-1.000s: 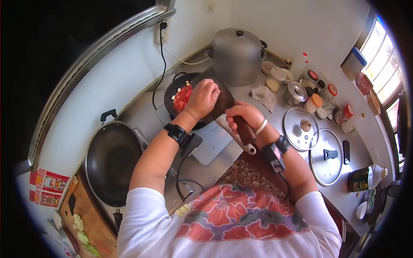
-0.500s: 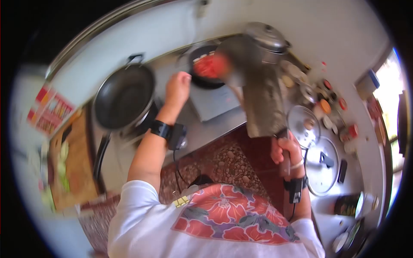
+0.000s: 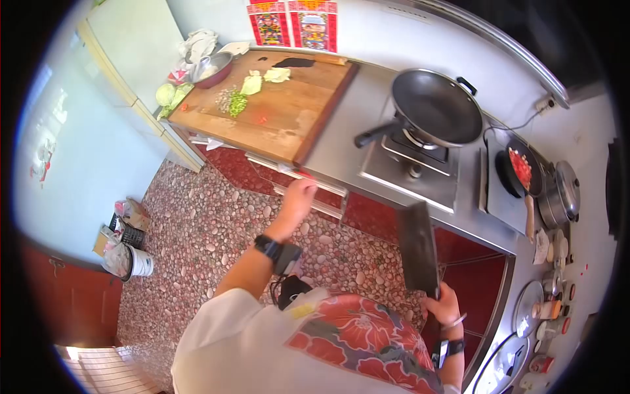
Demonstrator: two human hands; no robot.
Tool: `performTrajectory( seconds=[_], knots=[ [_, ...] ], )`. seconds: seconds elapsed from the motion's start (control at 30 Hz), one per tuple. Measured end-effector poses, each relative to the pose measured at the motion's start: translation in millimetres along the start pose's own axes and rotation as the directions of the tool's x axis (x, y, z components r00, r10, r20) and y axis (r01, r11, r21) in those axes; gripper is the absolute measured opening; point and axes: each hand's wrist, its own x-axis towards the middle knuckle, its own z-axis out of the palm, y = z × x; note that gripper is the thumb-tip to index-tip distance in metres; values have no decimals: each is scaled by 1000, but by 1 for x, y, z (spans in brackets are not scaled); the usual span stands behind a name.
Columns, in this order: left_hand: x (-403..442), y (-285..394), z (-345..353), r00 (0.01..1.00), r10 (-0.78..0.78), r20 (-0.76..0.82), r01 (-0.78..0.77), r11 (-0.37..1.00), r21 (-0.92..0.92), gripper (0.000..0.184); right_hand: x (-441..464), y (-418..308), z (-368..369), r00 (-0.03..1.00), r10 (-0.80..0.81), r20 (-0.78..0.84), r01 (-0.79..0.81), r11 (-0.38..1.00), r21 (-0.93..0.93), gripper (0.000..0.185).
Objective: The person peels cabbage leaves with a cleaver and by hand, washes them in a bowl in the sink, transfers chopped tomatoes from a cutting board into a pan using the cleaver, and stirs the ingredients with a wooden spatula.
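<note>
My right hand (image 3: 443,306) grips the handle of a cleaver (image 3: 417,248), its broad dark blade pointing up and away from me beside the counter front. My left hand (image 3: 299,198) is closed and raised in front of the drawers. A small red spot shows at its fingertips, but I cannot make out whether they hold anything. Beyond the left hand lies a wooden cutting board (image 3: 289,125), bearing chopped greens (image 3: 237,105), pale cabbage pieces (image 3: 251,83) and a dark flat item (image 3: 293,62) that may be another blade.
A black wok (image 3: 436,108) sits on the gas stove (image 3: 410,172), its handle toward the board. Farther right, a small pan (image 3: 504,176) holds chopped red food (image 3: 520,169), beside a steel pot (image 3: 559,192). Glass lids (image 3: 529,308) and jars line the right counter. Bins (image 3: 140,261) stand at left.
My view and body have turned left, from the small pan toward the cutting board. The cleaver stays in my right hand. My left hand has moved from near the pan to before the drawers.
</note>
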Motion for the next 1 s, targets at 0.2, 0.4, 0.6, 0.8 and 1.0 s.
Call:
performTrajectory(
  seconds=[0.2, 0.4, 0.6, 0.8, 1.0],
  knots=[
    [-14, -169, -163, 936, -275, -221, 281, 960, -5, 11, 170, -120, 165, 767, -612, 193, 530, 437, -727, 32],
    [-16, -243, -291, 773, -580, -258, 589, 807, -49, 13, 341, -219, 289, 802, -597, -11, 252, 356, -900, 30],
    [-34, -288, -312, 716, -588, -377, 566, 805, -179, 11, 447, -269, 326, 874, -484, -44, 127, 315, -941, 29],
    [-66, -273, -330, 522, -722, -454, 659, 680, -322, 11, 495, -287, 341, 890, -442, 114, 233, 226, -946, 29],
    [-23, -258, -304, 526, -746, -408, 674, 658, -335, 15, 501, -282, 346, 798, -472, 374, 488, 144, -861, 30]
  ],
)
